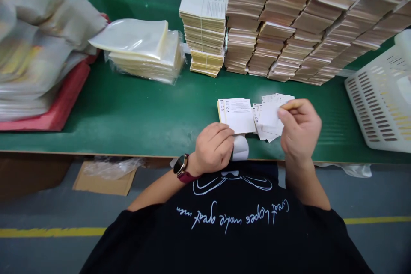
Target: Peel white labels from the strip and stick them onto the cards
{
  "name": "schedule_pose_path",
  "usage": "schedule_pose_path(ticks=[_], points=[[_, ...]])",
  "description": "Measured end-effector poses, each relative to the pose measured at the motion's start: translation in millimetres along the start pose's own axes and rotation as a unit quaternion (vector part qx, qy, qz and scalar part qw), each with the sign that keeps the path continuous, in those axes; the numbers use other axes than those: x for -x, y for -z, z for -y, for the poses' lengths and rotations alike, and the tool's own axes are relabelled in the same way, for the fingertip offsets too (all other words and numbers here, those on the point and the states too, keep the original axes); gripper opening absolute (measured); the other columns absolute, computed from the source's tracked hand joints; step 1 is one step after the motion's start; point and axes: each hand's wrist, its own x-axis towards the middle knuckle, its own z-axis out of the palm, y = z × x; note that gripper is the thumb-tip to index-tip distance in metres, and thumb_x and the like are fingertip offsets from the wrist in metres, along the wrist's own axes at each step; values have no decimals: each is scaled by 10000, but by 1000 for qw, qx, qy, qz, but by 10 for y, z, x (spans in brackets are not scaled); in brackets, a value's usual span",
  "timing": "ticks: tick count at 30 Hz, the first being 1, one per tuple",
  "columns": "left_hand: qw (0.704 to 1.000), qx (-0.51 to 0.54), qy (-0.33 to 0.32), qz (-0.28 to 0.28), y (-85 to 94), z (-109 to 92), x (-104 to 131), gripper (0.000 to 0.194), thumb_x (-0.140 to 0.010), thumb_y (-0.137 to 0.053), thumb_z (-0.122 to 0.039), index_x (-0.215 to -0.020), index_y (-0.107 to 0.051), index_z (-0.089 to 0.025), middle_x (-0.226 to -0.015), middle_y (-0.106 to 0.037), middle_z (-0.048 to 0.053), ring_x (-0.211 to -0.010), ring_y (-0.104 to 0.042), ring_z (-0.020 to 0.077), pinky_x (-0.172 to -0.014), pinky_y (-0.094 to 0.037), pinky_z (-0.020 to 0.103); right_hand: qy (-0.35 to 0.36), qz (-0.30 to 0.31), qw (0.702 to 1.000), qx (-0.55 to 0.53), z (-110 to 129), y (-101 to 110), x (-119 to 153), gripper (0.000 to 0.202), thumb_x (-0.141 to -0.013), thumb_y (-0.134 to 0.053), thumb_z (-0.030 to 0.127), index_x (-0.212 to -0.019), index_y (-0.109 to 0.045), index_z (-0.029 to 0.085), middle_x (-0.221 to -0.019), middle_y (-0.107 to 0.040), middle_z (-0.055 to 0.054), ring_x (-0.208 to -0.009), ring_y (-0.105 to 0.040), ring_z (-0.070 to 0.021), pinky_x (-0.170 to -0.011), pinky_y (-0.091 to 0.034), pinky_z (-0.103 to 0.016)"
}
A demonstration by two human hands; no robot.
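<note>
Printed cards (239, 115) are stacked on the green table (144, 107), just ahead and right of the left hand (214, 147); their near edge is touched by its curled fingers, whether gripped cannot be told. Rightward, loose cards (257, 120) are spread beside the stack. One white card (272, 115) is pinched by the right hand (300, 130), thumb to forefinger.

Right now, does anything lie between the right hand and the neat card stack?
Yes: the loose cards lie spread between the right hand and the neat card stack; nothing taller shows there. The left hand touches the stack's near edge.
</note>
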Motion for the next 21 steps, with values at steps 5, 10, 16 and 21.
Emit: schedule_pose_path(ticks=[5,10,16,21], points=[[1000,-7,-20,-6,-29,-15,15,133,-772,-535,-115,-885,-588,-161,-909,-707,91,-898,-660,211,-789,-598,386,-130,152,980,25,-123,-200,-102,46,-778,-636,237,-787,-601,209,-712,-592,30,-668,-546,-119,-644,-457,-292],[1000,-18,-7,-9,-33,-19,44,124,-783,-530,-115,-885,-574,-170,-969,-704,103,-923,-663,209,-793,-601,388,-116,170,978,40,-72,-271,-126,26,-745,-635,217,-751,-615,202,-684,-590,37,-646,-523,-108,-612,-431,-271],[1000,-22,-9,13,-39,-21,50,129,-775,-511,-97,-870,-569,-162,-1072,-708,124,-936,-655,218,-781,-581,381,-90,185,973,107,23,-341,-102,46,-752,-581,216,-708,-572,207,-667,-580,27,-629,-506,-121,-614,-412,-288],[999,-33,-14,25,-38,-16,54,130,-787,-501,-104,-868,-575,-174,-1062,-727,103,-937,-656,217,-781,-559,379,53,163,921,349,74,-354,-32,135,-826,-586,304,-922,-598,210,-668,-597,-3,-701,-548,-187,-751,-387,-371]])
